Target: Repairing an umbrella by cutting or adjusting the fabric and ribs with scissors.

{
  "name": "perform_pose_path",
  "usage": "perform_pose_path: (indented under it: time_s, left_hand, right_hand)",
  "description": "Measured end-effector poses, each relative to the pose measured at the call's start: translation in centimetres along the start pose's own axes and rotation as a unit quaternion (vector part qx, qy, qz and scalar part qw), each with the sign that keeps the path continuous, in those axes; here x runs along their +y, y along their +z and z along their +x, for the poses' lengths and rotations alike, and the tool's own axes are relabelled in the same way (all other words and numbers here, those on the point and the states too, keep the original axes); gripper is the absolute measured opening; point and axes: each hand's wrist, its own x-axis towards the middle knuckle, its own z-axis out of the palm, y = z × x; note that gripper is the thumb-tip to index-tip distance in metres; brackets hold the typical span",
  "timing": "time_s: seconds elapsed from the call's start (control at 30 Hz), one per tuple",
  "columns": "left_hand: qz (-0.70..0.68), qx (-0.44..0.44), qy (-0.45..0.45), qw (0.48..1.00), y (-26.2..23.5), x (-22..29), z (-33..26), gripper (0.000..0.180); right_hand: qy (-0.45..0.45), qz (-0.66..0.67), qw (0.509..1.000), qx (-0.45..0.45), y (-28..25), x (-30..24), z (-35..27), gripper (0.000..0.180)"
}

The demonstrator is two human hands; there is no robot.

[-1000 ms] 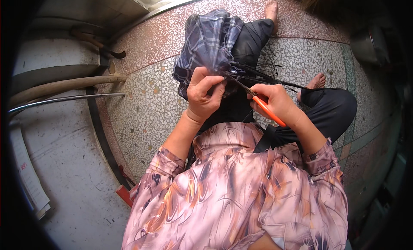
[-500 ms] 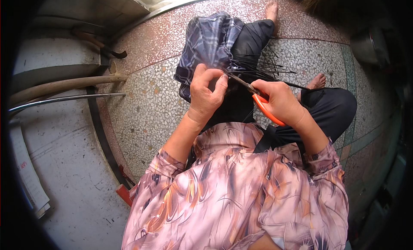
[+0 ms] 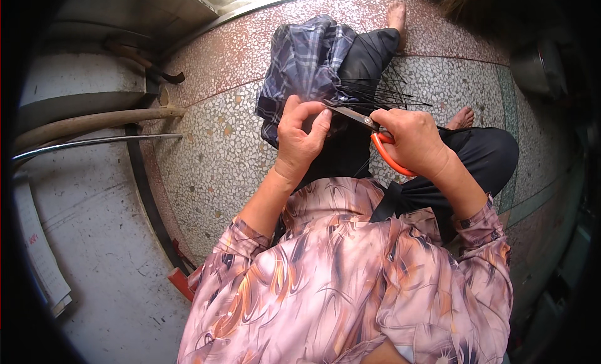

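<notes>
My right hand (image 3: 416,141) grips scissors (image 3: 355,116) with orange handles. Their dark blades point left, and the tips reach my left hand's fingertips. My left hand (image 3: 299,135) is closed in a pinch, thumb against forefinger. What lies between those fingertips is too small to make out. Just beyond the blades, a bundle of thin black strands (image 3: 382,94) spreads to the right over my dark trousers. A dark plaid cloth (image 3: 307,57) drapes over my leg beyond my left hand.
Speckled stone floor (image 3: 206,151) surrounds my legs. To the left are a wooden pole (image 3: 100,127), a metal rod (image 3: 106,143) and a tool with a curved dark blade (image 3: 172,78). Papers (image 3: 41,245) lie at the far left. A dark metal container (image 3: 541,69) stands at far right.
My right hand has shifted slightly right, and its fingers sit differently on the scissors. The blades now show broader. My left hand stays almost in place, still pinching.
</notes>
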Motion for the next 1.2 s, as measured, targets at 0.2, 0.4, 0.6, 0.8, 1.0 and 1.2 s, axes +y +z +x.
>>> perform_pose_path:
  time_s: [0.2,0.4,0.6,0.8,1.0,1.2]
  left_hand:
    - [0.003,0.008,-0.014,1.0,0.1,-0.2,-0.5,0.01]
    - [0.014,0.018,-0.022,0.999,0.2,0.2,-0.6,0.011]
    - [0.037,0.002,0.058,0.998,-0.3,0.5,-0.2,0.01]
    - [0.046,0.024,0.126,0.991,0.2,0.6,-0.2,0.01]
    - [0.03,0.054,0.106,0.992,0.8,0.2,0.4,0.011]
    - [0.033,0.07,0.116,0.99,0.8,-0.3,0.2,0.01]
  right_hand:
    - [-0.022,-0.022,0.999,-0.034,-0.8,0.2,0.7,0.015]
    - [0.004,0.05,0.995,-0.09,-0.8,0.6,0.9,0.016]
    - [0.135,0.324,0.919,-0.178,-0.5,1.0,0.0,0.024]
    - [0.25,0.466,0.819,-0.224,-2.0,0.1,0.3,0.023]
    - [0.117,0.319,0.927,-0.157,-1.2,1.8,0.6,0.026]
    - [-0.004,0.07,0.99,-0.121,-2.8,1.2,1.8,0.02]
